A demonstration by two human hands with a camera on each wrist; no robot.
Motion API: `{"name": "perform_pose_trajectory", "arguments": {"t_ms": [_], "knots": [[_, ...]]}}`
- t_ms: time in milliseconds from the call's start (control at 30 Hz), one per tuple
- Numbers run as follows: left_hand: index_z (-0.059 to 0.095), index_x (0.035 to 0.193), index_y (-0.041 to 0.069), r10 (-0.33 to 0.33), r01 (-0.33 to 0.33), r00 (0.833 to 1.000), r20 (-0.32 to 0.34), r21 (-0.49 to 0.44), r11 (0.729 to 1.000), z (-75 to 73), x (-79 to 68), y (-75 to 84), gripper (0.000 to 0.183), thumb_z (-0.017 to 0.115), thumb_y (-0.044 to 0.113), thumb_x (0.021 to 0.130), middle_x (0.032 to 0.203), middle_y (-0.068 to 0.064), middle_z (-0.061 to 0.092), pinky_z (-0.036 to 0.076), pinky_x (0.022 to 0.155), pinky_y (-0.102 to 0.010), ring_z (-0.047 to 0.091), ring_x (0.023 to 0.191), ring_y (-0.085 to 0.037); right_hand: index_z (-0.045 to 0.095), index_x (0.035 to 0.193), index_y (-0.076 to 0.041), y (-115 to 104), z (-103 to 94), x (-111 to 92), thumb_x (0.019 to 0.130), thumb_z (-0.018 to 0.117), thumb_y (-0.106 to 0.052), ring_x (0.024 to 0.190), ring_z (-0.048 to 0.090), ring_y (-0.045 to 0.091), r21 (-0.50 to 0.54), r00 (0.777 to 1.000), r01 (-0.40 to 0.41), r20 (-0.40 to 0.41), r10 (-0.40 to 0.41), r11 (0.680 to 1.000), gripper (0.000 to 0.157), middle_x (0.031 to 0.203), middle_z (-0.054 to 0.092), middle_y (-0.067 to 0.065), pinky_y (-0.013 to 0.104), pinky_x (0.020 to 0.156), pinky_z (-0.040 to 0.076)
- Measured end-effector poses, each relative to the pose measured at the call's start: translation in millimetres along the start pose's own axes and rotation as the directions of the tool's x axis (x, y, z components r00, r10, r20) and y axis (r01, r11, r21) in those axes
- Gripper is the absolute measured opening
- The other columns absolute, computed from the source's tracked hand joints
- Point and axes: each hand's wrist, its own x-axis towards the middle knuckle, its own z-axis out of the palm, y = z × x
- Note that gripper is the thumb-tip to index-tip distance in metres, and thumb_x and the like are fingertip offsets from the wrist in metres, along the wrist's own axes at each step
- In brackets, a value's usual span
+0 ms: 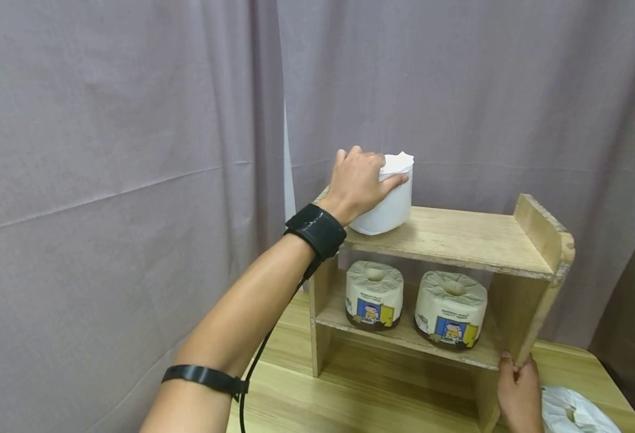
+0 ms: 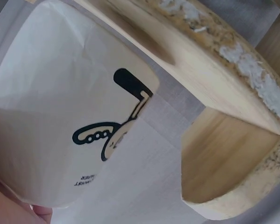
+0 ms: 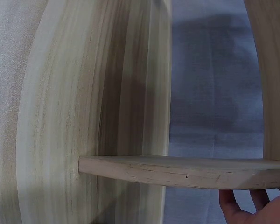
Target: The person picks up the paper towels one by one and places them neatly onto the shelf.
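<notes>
My left hand (image 1: pixel 358 183) grips a white toilet paper roll (image 1: pixel 395 207) from above, at the left end of the top board of a small wooden shelf (image 1: pixel 474 237). In the left wrist view the same roll (image 2: pixel 42 102) shows a black cartoon print, with a loose sheet hanging beside it and fingertips (image 2: pixel 43 212) at its lower edge. My right hand (image 1: pixel 520 391) holds the shelf's right side panel low down, thumb on the near edge. The right wrist view shows fingers (image 3: pixel 231 205) behind that panel (image 3: pixel 177 172).
Two wrapped toilet paper rolls, one at left (image 1: pixel 374 294) and one at right (image 1: pixel 451 310), stand on the middle board. A white plastic-wrapped roll (image 1: pixel 577 412) lies right of the shelf on the wooden table (image 1: pixel 285 385). Grey curtains (image 1: pixel 187 120) hang behind and left.
</notes>
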Motion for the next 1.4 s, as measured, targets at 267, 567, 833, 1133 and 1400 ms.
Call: {"name": "perform_pose_trajectory", "arguments": {"t_ms": [267, 567, 833, 1133, 1400], "knots": [[0.077, 0.122, 0.019, 0.014, -0.014, 1.000, 0.004, -0.107, 0.994, -1.9, -5.2, -9.6, 0.054, 0.061, 0.065, 0.099, 0.115, 0.004, 0.077, 0.038, 0.090, -0.037, 0.059, 0.102, -0.018, 0.054, 0.123, 0.015, 0, 2.6, 0, 0.107, 0.042, -0.010, 0.093, 0.036, -0.020, 0.022, 1.000, 0.004, 0.021, -0.005, 1.000, 0.032, 0.112, 0.060, 0.036, 0.027, 0.083, 0.036], [0.075, 0.113, 0.018, 0.103, -0.104, 0.995, -0.007, -0.099, 0.990, 1.7, -7.3, -16.4, 0.050, 0.062, 0.064, 0.099, 0.119, 0.006, 0.077, 0.035, 0.087, -0.036, 0.054, 0.095, -0.017, 0.056, 0.119, 0.012, 0, 2.9, 0, 0.108, 0.043, -0.010, 0.092, 0.036, -0.020, -0.003, 1.000, 0.000, 0.030, 0.000, 1.000, 0.028, 0.111, 0.061, 0.034, 0.026, 0.084, 0.036], [0.076, 0.122, 0.016, 0.151, -0.152, 0.988, -0.017, -0.115, 0.982, 1.1, -9.9, -24.4, 0.053, 0.063, 0.062, 0.099, 0.125, 0.003, 0.076, 0.035, 0.086, -0.037, 0.052, 0.093, -0.017, 0.056, 0.121, 0.011, -2, 6.0, 0, 0.108, 0.044, -0.010, 0.093, 0.035, -0.021, -0.012, 0.999, -0.008, 0.035, 0.009, 1.000, 0.028, 0.114, 0.063, 0.035, 0.029, 0.085, 0.037], [0.076, 0.117, 0.017, 0.214, -0.211, 0.977, -0.003, -0.182, 0.960, 2.7, -10.3, -31.5, 0.046, 0.066, 0.058, 0.099, 0.120, 0.003, 0.077, 0.033, 0.083, -0.038, 0.048, 0.088, -0.017, 0.056, 0.124, 0.012, -5, 5.4, -3, 0.109, 0.043, -0.011, 0.096, 0.036, -0.018, -0.007, 0.999, -0.011, 0.048, 0.012, 1.000, 0.030, 0.116, 0.061, 0.033, 0.025, 0.087, 0.036], [0.076, 0.123, 0.016, 0.242, -0.231, 0.970, 0.018, -0.240, 0.943, 0.6, -9.7, -41.0, 0.046, 0.069, 0.055, 0.099, 0.121, 0.004, 0.076, 0.033, 0.086, -0.039, 0.048, 0.091, -0.018, 0.058, 0.114, 0.009, -5, 10.7, -2, 0.108, 0.045, -0.010, 0.090, 0.042, -0.011, -0.006, 1.000, 0.007, 0.030, -0.006, 1.000, 0.024, 0.105, 0.060, 0.024, 0.025, 0.083, 0.037]]}}
